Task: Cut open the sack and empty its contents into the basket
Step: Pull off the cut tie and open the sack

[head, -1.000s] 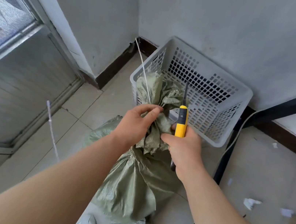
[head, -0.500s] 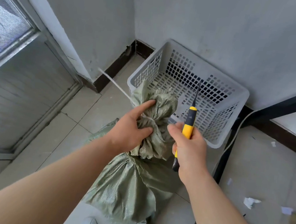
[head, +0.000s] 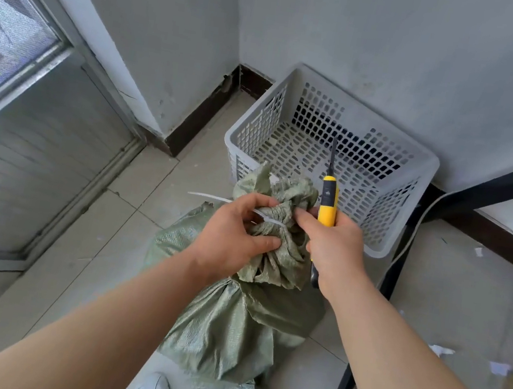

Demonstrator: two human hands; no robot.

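My left hand [head: 236, 234] is clenched on the gathered neck of the green woven sack [head: 229, 323]; my right hand [head: 333, 249] grips the yellow-handled knife [head: 328, 201], forefinger touching the neck. The sack stands on the floor tiles by my feet, its long axis upright, mouth tipped toward 12 o'clock, where the empty white basket [head: 420, 159] waits just beyond. I judge it soft, floppy and bulky, best held below the tie. A white cable tie [head: 265, 217] cinches the neck, tail pointing to 9 o'clock. The blade points to 12.
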